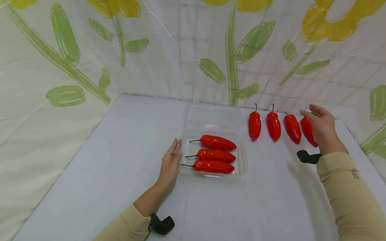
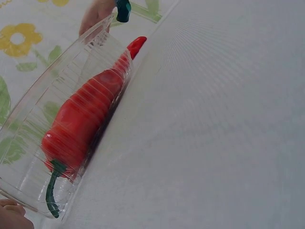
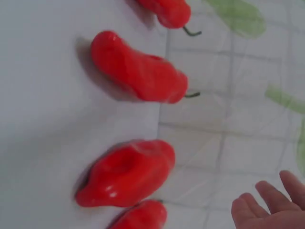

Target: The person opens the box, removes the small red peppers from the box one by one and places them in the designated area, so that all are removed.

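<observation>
A clear plastic clamshell box [image 1: 243, 160] lies with its lid [image 1: 212, 115] folded back. Inside are three red peppers, the far one [image 1: 218, 142], the middle one [image 1: 215, 155] and the near one [image 1: 213, 166], stems to the left. My left hand [image 1: 169, 169] rests at the box's left side, fingers fairly straight; the left wrist view shows the near pepper [image 2: 78, 119] through the wall. My right hand [image 1: 324, 127] is over the rightmost loose pepper [image 1: 307, 130], partly covering it. In the right wrist view its fingers [image 3: 271, 195] are spread and hold nothing.
More loose red peppers, the leftmost [image 1: 254, 126], another [image 1: 273, 127] and a third [image 1: 292, 129], lie in a row along the far right of the white table [image 1: 120, 160]. A flower-printed curtain [image 1: 169, 50] hangs behind the table's far edge.
</observation>
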Action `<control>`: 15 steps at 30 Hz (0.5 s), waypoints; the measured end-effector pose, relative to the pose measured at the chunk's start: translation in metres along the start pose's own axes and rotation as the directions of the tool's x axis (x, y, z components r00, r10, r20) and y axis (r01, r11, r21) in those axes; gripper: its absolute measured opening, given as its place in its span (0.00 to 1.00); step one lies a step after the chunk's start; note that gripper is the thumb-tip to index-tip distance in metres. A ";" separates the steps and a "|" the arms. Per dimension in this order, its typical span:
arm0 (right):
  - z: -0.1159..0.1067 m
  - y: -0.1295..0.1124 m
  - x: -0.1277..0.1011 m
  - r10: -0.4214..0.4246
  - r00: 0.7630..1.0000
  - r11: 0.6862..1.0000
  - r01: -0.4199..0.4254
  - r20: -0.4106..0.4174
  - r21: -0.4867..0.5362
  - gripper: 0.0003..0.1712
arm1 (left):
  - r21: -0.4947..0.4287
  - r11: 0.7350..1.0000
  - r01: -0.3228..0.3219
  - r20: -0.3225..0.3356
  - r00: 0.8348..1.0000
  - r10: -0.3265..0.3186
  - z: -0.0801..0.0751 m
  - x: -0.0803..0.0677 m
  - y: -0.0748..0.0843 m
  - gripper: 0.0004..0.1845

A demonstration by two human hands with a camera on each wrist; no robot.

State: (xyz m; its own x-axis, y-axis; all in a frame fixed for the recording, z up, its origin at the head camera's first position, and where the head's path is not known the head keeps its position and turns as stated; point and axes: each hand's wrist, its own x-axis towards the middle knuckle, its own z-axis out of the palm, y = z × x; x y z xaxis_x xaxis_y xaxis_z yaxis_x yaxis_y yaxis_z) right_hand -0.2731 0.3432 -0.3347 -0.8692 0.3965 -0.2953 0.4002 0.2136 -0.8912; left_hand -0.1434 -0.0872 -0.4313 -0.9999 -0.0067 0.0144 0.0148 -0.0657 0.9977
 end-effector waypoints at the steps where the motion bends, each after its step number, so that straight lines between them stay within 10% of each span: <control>1: 0.003 -0.002 -0.003 -0.017 1.000 1.000 0.017 0.012 -0.001 0.51 | 0.001 1.000 0.000 0.000 1.000 0.000 0.000 0.000 0.000 0.29; 15: 0.038 -0.017 -0.039 -0.243 0.961 0.947 0.265 0.133 -0.181 0.42 | 0.017 1.000 -0.012 0.007 1.000 0.012 0.000 0.000 0.000 0.29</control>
State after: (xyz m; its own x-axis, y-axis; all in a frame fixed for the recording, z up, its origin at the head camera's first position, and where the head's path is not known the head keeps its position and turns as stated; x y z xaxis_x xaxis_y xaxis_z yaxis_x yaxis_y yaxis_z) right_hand -0.2569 0.2901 -0.3212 -0.9711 0.2102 -0.1130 0.2015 0.4684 -0.8602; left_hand -0.1433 -0.0874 -0.4315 -0.9996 -0.0010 0.0268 0.0269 -0.0490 0.9984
